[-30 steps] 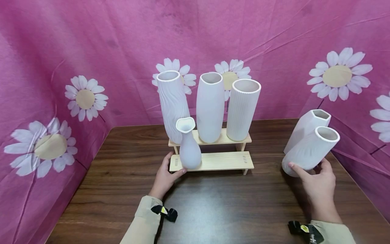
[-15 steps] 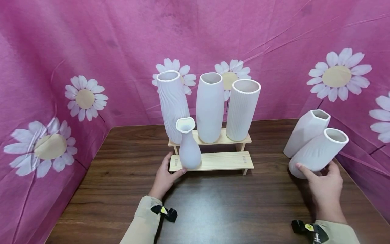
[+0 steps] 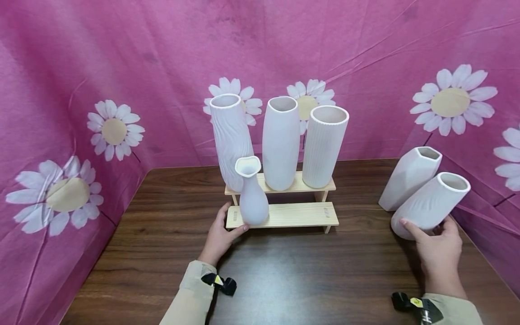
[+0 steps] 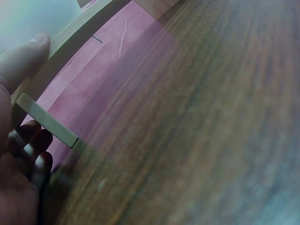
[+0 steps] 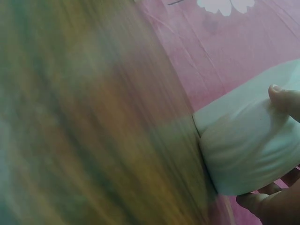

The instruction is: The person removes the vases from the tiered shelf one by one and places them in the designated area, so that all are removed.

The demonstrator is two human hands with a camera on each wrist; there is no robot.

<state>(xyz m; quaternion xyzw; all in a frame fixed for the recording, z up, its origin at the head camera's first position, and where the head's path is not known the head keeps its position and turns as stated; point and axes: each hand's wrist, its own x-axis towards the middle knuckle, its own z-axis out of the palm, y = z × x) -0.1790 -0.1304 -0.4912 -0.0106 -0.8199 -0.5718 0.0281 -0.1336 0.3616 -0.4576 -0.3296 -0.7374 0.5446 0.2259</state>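
My right hand [image 3: 440, 255] grips the lower part of a white vase [image 3: 430, 205] with swirling ridges at the right of the table. The right wrist view shows the thumb [image 5: 287, 101] on one side and fingers on the other. Just behind it stands a white angular vase [image 3: 408, 180]. My left hand [image 3: 218, 239] holds the left end of a two-step wooden stand [image 3: 298, 215], its thumb [image 4: 28, 61] along the lower step's front edge and its fingers by the leg [image 4: 49, 121]. A small flared-mouth vase [image 3: 253, 205] stands on that step, close to the thumb.
On the stand's upper step are a wavy vase [image 3: 231, 140], a smooth vase [image 3: 280, 144] and a ribbed vase [image 3: 325, 146]. The dark wooden table [image 3: 308, 275] meets a pink cloth [image 3: 174, 58] with daisies at its back and sides.
My right hand has moved the ridged vase a little to the right and nearer me, so more of the angular vase shows. My left hand has stayed at the stand.
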